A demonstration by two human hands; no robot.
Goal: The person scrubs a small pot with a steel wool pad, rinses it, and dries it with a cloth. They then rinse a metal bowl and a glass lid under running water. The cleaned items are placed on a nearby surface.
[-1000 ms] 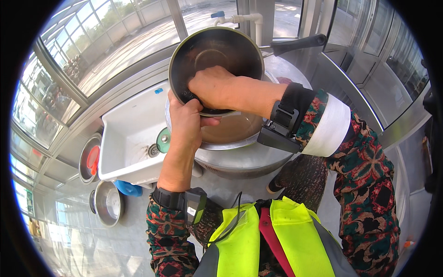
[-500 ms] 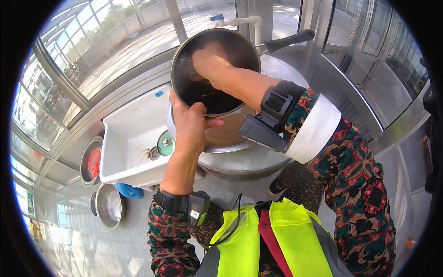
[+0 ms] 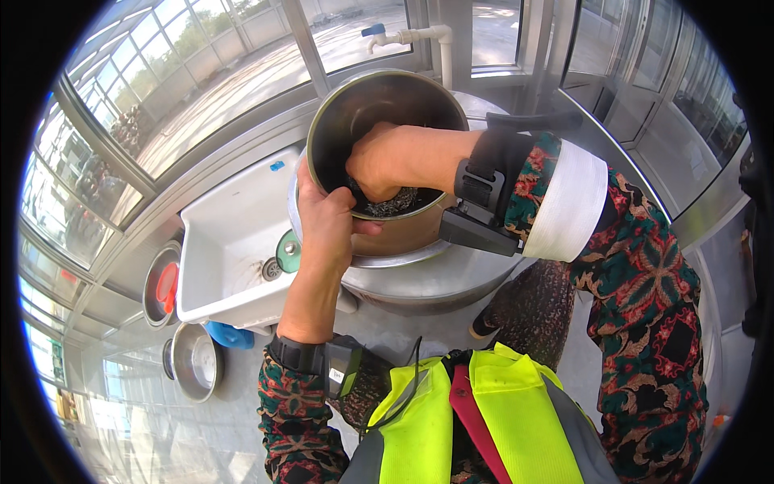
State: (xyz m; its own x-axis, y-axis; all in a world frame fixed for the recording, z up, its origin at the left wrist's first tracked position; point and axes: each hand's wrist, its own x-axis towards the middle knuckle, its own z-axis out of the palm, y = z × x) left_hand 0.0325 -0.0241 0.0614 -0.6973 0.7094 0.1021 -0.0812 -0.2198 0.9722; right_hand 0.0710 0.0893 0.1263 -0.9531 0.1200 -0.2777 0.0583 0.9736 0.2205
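Note:
A deep saucepan (image 3: 379, 101) with a dark inside and a black handle (image 3: 532, 123) is tilted so that its mouth faces me. My left hand (image 3: 326, 214) grips its rim at the lower left, thumb toward the front. Inside the pan, my right hand (image 3: 383, 161) is closed and pressed against the lower wall. A grey, mesh-like metal scourer (image 3: 393, 202) shows under its fingers, which are partly hidden. Below the pan sits a metal basin (image 3: 403, 260) holding brownish water, on a large round metal vessel (image 3: 411, 294).
A white sink (image 3: 230, 218) with a green disc (image 3: 288, 252) near its drain stands at left. Metal bowls (image 3: 193, 363) and a red ladle-like thing (image 3: 167, 282) lie beyond it. A white tap pipe (image 3: 423, 35) and windows are behind the pan.
The pan has tipped and lowered slightly, with its handle swinging down. My right hand has moved from the pan's upper left inside down to its near wall. My left hand keeps its hold.

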